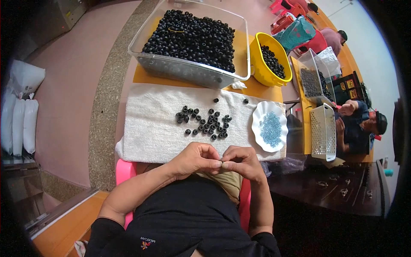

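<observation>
Two bare hands meet just in front of the near edge of a white towel (150, 124), above the person's lap. The left hand (195, 159) and right hand (242, 163) pinch thumb to finger, tips touching; whether anything sits between them is too small to tell. Beyond them, small black pieces (212, 126) lie loosely clustered mid-towel, two set apart toward its far side. Cloth stretches from the cluster to the left edge, giving the widest room for moving. To the right, a scalloped white plate (258, 133) of pale blue beads (270, 128) sits close to the towel's right edge. The far edge is hemmed by a clear bin (184, 70) full of black pieces and a yellow tub (259, 64) partly filled with them. The tabletop (147, 77) shows orange-yellow beneath the bin. A pinkish floor (64, 107) spreads left, toward stacked white sacks (19, 124); at right, a co-worker (357, 132) sits beside a perforated white basket (322, 133).
</observation>
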Demonstrator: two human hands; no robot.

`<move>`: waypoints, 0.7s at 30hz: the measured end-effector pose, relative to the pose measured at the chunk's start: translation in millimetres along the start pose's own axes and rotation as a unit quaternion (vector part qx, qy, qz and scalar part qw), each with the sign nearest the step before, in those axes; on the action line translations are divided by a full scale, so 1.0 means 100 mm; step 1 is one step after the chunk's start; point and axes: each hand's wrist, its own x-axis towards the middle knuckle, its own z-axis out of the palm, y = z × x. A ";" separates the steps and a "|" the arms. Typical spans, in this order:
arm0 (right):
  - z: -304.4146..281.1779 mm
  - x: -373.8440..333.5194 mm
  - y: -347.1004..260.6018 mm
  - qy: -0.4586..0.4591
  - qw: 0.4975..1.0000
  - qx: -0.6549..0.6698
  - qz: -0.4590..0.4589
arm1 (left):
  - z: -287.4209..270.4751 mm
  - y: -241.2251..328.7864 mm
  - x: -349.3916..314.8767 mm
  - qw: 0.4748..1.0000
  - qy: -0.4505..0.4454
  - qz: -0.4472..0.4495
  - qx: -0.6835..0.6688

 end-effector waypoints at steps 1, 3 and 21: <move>0.00 0.01 -0.01 -0.001 1.000 0.000 0.000 | 0.00 0.00 0.00 1.000 0.002 0.001 0.003; -0.01 0.02 -0.04 -0.007 0.999 -0.035 -0.012 | 0.01 0.02 -0.01 1.000 0.008 -0.003 -0.001; 0.37 -0.07 0.10 0.153 0.910 -0.316 -0.219 | -0.04 0.05 0.00 0.998 0.027 0.019 -0.048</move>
